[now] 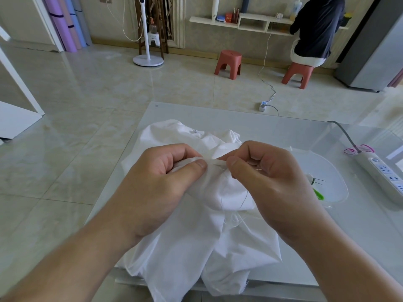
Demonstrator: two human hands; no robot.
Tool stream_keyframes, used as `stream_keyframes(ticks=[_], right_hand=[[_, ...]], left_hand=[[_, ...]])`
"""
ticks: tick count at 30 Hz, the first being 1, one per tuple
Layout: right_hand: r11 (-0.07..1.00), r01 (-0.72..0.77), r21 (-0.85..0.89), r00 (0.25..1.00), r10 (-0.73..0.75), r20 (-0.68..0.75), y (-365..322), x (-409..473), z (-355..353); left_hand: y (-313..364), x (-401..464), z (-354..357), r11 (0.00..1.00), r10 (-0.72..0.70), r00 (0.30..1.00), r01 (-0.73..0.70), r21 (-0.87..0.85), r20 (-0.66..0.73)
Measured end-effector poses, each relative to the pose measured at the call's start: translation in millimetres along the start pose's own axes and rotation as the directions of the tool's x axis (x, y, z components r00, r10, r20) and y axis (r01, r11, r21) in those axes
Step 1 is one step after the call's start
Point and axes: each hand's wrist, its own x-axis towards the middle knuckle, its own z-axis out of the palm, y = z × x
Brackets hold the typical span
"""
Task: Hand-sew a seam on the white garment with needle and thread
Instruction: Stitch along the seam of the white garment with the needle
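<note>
Left grip (161, 171) pinched a fold of the garment (196, 236) between thumb and fingers; right grip (261, 171) pinched the needle (219, 166), its tip at that fold. Garment lay bunched on the tabletop (283, 127), thread (245, 198) trailing below.

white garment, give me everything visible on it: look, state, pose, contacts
The white garment is thin, plain woven-looking cloth, crumpled in a loose heap on the pale table, its lower part draping over the near edge. The left hand pinches a raised fold between thumb and fingers; the right hand holds the needle at that fold. A thin thread trails down over the cloth below the right hand. Loose frayed threads show mid-heap.
</note>
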Motion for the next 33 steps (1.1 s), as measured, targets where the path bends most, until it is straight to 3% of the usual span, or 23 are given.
stream_keyframes(ticks=[8, 33], right_hand=[[0.992, -0.033, 0.119, 0.999, 0.03, 0.03, -1.4, 1.2, -1.6], [0.997, -0.011, -0.075, 1.0, 0.009, -0.02, 1.7, -0.8, 3.8]], left_hand=[[-0.2, 0.0, 0.1, 1.0, 0.001, 1.0, -0.001, 0.011, -0.005], [-1.1, -1.0, 1.7, 1.0, 0.0, 1.0, 0.0, 0.013, 0.012]])
